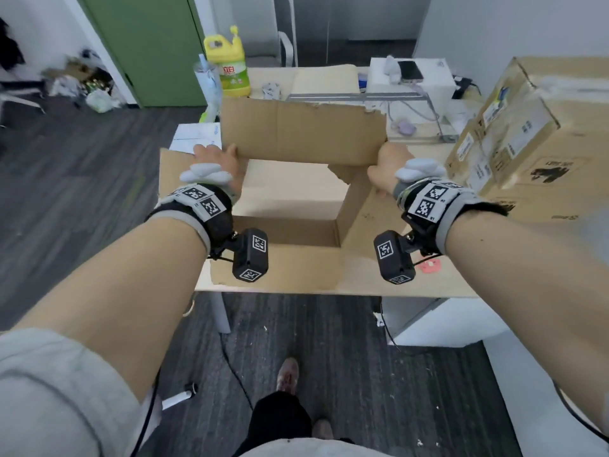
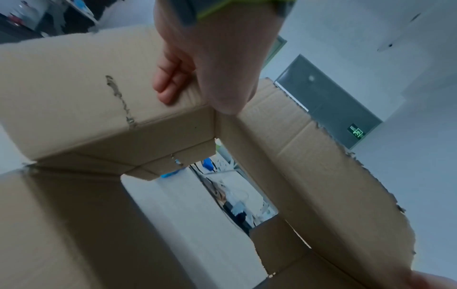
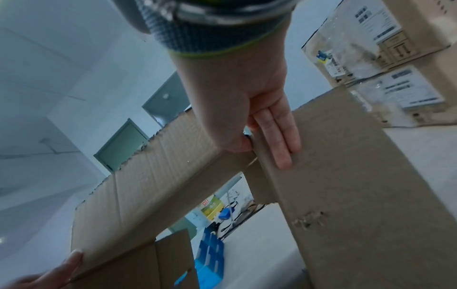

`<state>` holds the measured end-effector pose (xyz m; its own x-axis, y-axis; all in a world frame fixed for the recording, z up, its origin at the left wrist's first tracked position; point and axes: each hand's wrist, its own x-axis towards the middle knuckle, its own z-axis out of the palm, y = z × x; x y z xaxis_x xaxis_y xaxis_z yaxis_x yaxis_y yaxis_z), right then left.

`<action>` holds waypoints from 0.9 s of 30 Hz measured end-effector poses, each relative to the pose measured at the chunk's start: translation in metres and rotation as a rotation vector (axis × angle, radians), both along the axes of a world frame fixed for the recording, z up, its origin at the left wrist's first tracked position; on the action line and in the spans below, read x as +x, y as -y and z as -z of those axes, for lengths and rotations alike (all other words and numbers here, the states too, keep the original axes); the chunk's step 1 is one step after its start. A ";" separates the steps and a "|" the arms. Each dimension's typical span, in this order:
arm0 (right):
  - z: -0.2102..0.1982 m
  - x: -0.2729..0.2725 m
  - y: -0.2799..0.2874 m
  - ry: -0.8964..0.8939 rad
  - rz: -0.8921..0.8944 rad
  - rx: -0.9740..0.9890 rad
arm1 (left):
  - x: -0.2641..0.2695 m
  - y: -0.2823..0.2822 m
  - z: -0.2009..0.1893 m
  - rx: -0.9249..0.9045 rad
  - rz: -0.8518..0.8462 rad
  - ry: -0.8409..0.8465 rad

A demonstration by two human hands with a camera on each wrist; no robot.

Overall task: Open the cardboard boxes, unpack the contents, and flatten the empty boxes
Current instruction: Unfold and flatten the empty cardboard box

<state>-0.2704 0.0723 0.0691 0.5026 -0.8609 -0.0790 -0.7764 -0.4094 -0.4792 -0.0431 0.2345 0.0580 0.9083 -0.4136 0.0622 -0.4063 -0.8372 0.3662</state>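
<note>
An empty brown cardboard box point(image 1: 303, 133) stands on the table point(image 1: 445, 285) with top and bottom open, so the tabletop shows through it. Its flaps are spread outward and their edges are torn. My left hand point(image 1: 217, 159) grips the far left corner, the thumb inside and the fingers point(image 2: 170, 82) on the outer wall of the box point(image 2: 74, 97). At the far right corner my right hand point(image 1: 392, 163) pinches the box point(image 3: 346, 156), with straight fingers point(image 3: 279, 136) on the outside and the thumb inside.
Sealed cardboard boxes point(image 1: 527, 127) are stacked at the table's right. A yellow detergent bottle point(image 1: 230, 67), a white box carrying a phone point(image 1: 412, 80) and cables stand behind. A marker point(image 1: 179, 395) lies on the dark floor by my feet.
</note>
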 end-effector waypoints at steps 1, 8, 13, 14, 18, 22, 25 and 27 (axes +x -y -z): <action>0.000 0.003 -0.003 0.003 -0.005 -0.012 | 0.001 -0.006 -0.008 -0.062 -0.022 0.003; -0.013 0.038 -0.043 -0.023 -0.105 -0.087 | 0.046 -0.052 -0.029 -0.089 -0.043 0.175; -0.002 0.042 -0.054 -0.068 -0.131 -0.094 | 0.041 -0.068 -0.027 0.004 -0.134 0.204; 0.003 0.042 -0.055 -0.077 -0.134 -0.083 | 0.038 -0.069 -0.022 0.016 -0.129 0.198; 0.027 0.031 -0.062 -0.085 -0.116 -0.125 | 0.039 -0.075 0.023 0.086 -0.075 0.109; 0.038 0.022 -0.062 0.020 -0.165 -0.190 | 0.028 -0.077 0.045 0.154 -0.047 0.021; 0.041 0.018 -0.061 0.021 -0.106 -0.259 | 0.020 -0.081 0.060 0.164 0.039 -0.014; 0.044 0.014 -0.063 0.114 -0.080 -0.242 | 0.011 -0.081 0.066 0.099 0.075 -0.058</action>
